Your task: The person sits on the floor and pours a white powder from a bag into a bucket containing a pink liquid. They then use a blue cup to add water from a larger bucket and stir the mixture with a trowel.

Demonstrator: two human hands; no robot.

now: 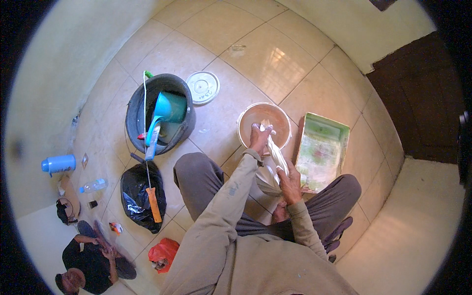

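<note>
My left hand (pixel 259 138) is closed on the gathered end of a white plastic bag (pixel 276 156), above the mouth of a white bucket (pixel 244 138). The bag hangs in twisted folds toward my body. My right hand (pixel 290 183) grips it lower down, its fingers wrapped round the folds. Pale smears mark the left fingers. Inside the bucket is a pale, brownish surface, partly hidden by the hand and bag. Just right of the bucket lies a green paint tray (pixel 324 147) streaked with whitish paint.
On the left stands a black bucket (pixel 132 115) holding a turquoise dipper (pixel 171 107). An orange-handled rod (pixel 154 204) rests across it and a black plastic bag (pixel 130 189). Nearby are a white lid (pixel 203 87), red bag (pixel 164 251), blue flask (pixel 59 163), bottle (pixel 93 185) and seated person (pixel 88 260).
</note>
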